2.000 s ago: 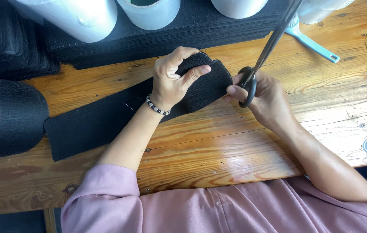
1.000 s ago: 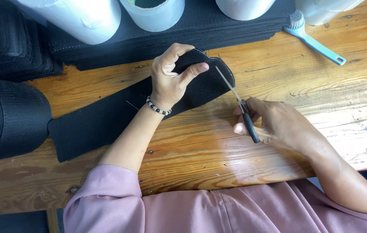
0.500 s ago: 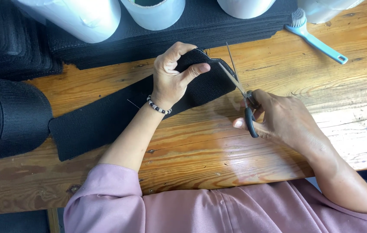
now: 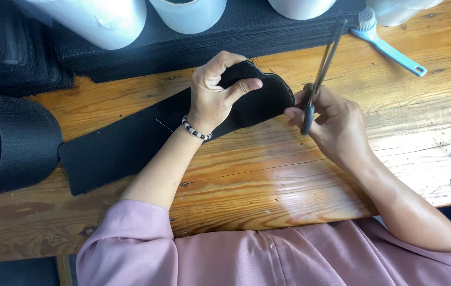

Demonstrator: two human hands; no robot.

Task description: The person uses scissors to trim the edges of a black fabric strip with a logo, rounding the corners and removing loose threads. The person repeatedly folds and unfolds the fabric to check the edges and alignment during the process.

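The left hand (image 4: 216, 92) grips the rounded end of a black webbing strip (image 4: 130, 143), its fingers (image 4: 220, 63) curled over the far edge and the thumb pressed flat across the top face, so that this end is lifted and bent up off the wooden worktop (image 4: 268, 180). The rest of the strip lies flat on the worktop, running away from the left hand toward a large roll of black webbing (image 4: 8, 143) at the worktop's left edge. A beaded bracelet (image 4: 196, 130) sits on the left wrist.

The right hand (image 4: 337, 124) is just beside the strip's rounded end, its fingers closed around the dark handles of a pair of scissors (image 4: 321, 69). The blades point up and away from the strip, nearly together, and do not touch it.

Beyond the strip lies a stack of black mesh sheets (image 4: 225, 32) carrying white rolls (image 4: 103, 18). A light blue brush (image 4: 390, 45) lies on the worktop beyond the right hand.
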